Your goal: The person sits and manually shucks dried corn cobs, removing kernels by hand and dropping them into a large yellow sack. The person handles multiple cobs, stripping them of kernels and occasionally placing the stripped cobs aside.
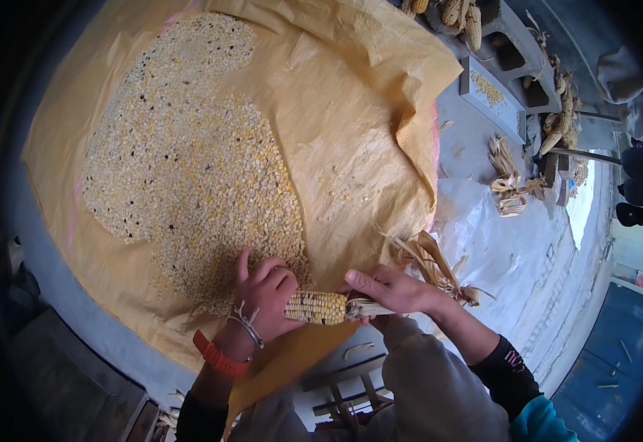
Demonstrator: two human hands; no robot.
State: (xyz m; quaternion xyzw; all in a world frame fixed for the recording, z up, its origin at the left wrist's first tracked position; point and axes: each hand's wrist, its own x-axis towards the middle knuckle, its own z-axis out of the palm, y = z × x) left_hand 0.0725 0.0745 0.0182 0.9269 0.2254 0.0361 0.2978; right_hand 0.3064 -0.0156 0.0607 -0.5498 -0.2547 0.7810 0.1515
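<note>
An ear of corn with pale yellow and a few dark kernels lies across my two hands, low in the middle of the view. My left hand, with a silver bracelet and an orange wristband, holds its left end. At the other end my right hand grips the ear by its pulled-back husk. A broad heap of loose corn kernels spreads beyond my left hand on a tan woven sheet. Some fingers of both hands are hidden behind the ear.
Dry husks lie just beyond my right forearm, and more husks farther right. A shallow tray with kernels stands beside a hollow concrete block. Husked ears lie at the top right. Clear plastic film covers ground at right.
</note>
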